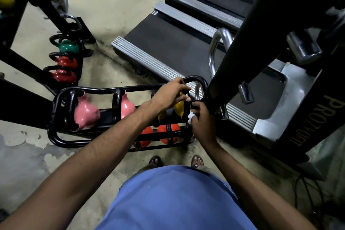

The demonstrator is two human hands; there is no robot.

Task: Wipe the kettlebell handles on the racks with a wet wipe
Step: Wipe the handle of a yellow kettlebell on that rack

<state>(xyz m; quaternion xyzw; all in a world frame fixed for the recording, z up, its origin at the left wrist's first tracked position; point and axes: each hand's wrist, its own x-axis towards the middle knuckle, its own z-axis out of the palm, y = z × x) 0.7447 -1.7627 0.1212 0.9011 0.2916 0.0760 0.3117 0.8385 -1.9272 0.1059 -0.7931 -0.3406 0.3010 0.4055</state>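
A low black rack (61, 140) on the floor holds two pink kettlebells (85, 112), yellow ones and orange ones (168, 133) on the lower tier. My left hand (170, 93) grips the top of the yellow kettlebell (180, 107) near the rack's right end. Just below and to the right, my right hand (202, 123) holds a white wet wipe (191, 116) pressed against that kettlebell's black handle. The handle is mostly hidden by both hands.
A second rack at the left holds a green kettlebell (68, 45) and two red kettlebells (65, 61). Treadmill decks (168, 46) lie behind the rack. A black machine column (240, 39) stands close on the right. My sandalled feet (197, 161) are just in front of the rack.
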